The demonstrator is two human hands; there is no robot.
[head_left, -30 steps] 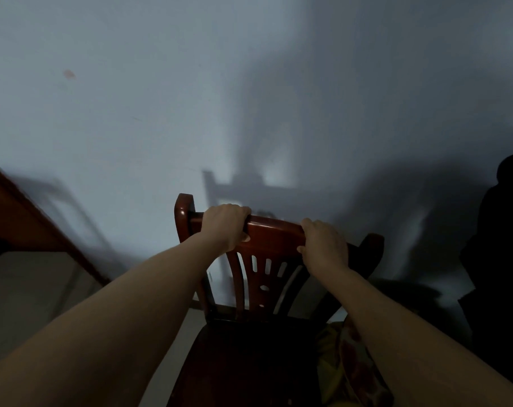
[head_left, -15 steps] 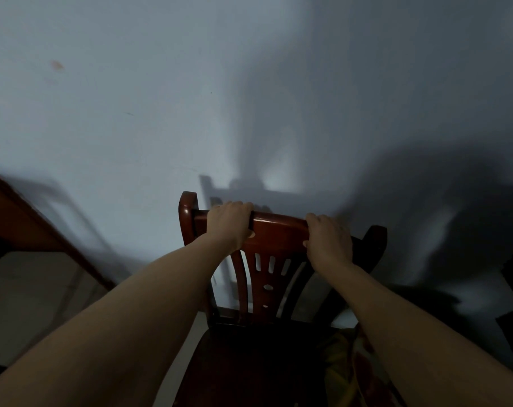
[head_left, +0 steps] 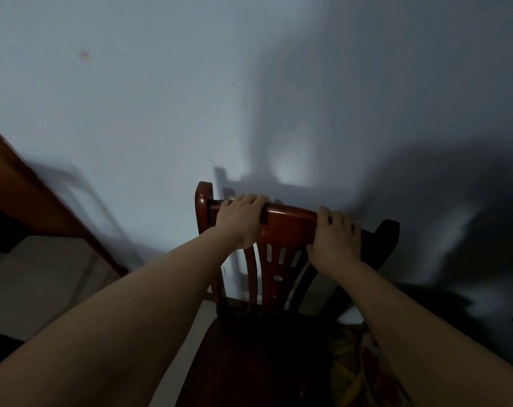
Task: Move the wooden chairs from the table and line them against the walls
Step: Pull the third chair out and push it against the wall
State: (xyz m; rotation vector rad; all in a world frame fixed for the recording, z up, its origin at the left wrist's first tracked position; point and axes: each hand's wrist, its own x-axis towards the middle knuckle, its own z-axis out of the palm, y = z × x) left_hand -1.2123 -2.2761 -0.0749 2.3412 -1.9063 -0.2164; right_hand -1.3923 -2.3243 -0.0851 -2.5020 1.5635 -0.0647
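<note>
A dark red wooden chair stands in front of me with its slatted back towards a pale wall. My left hand grips the left part of the top rail, fingers curled over it. On the right part of the same rail my right hand holds on in the same way. The seat lies dark below my forearms, and the chair's legs are hidden.
A brown wooden frame edge slants down at the left, with pale floor beyond it. Patterned yellow and red cloth shows at the lower right. Shadows of the chair and of me fall on the wall.
The chair back has moved slightly closer to the wall with both hands still gripping the rail. The dark shape at the right edge has left the view.
</note>
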